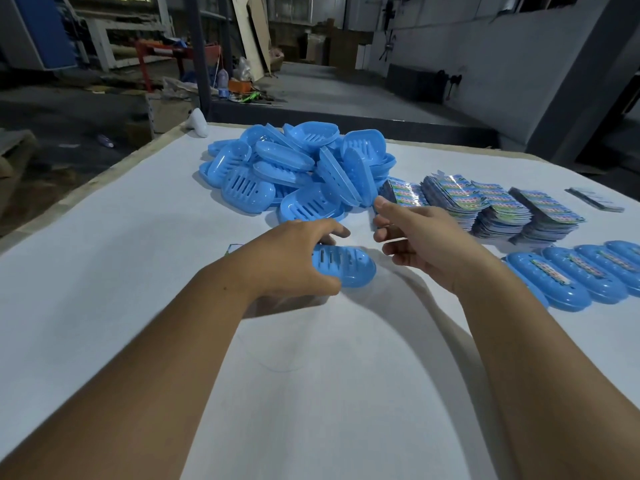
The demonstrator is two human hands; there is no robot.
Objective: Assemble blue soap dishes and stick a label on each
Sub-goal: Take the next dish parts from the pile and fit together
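Both bare forearms reach forward from the near edge of the white table (104, 258), hands close together near its middle but not touching. Left hand (294, 254), palm down, wrist slightly bent, grips a blue soap dish (349, 268) from its left end: thumb curled along the near side, fingers arched over the far side. Dish lies on the surface, slotted face up, long axis roughly left to right, right end free. Right hand (419, 237) hovers just right of and beyond the dish, back of hand toward the camera, thumb raised and pointing at the far edge, fingers curled inward toward the left hand; something thin and pale shows at the fingertips, cannot tell what it is or whether it is truly held. Heap of loose dish parts (294, 168), same blue, piled toward the far edge just beyond both hands, some slotted trays, some plain shells, lying at all angles. Stacks of printed labels (498, 206) sit right of the heap, fanned, several piles side by side, the nearest just beyond the right thumb. Row of finished dishes (581, 275) along the right edge, overlapping one another, each with a label strip on top. A small corner of a printed sheet (232, 247) peeks out behind the left wrist.
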